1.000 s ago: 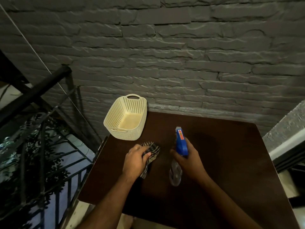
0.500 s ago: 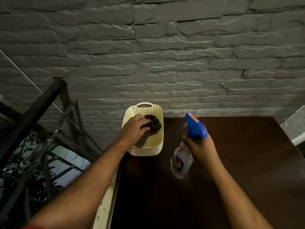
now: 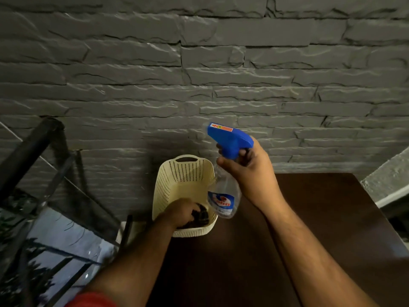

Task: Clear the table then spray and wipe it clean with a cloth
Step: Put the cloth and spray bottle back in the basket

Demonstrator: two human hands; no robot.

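Your left hand (image 3: 180,212) is reaching into the basket (image 3: 183,173) at 9 o'clock on the tabletop (image 3: 321,218), fingers curled on the cloth (image 3: 200,217). Your right hand (image 3: 252,171), 12 o'clock, is gripping the spray bottle (image 3: 224,197) overhead; it risks knocking the basket's rim.

Dark brown table (image 3: 321,229), filling the lower right of the frame, its far edge against the grey stone wall (image 3: 199,74). Directly on it, at its far left corner near frame centre, stands a cream perforated basket (image 3: 177,182), upright, with a handle slot in its far rim.
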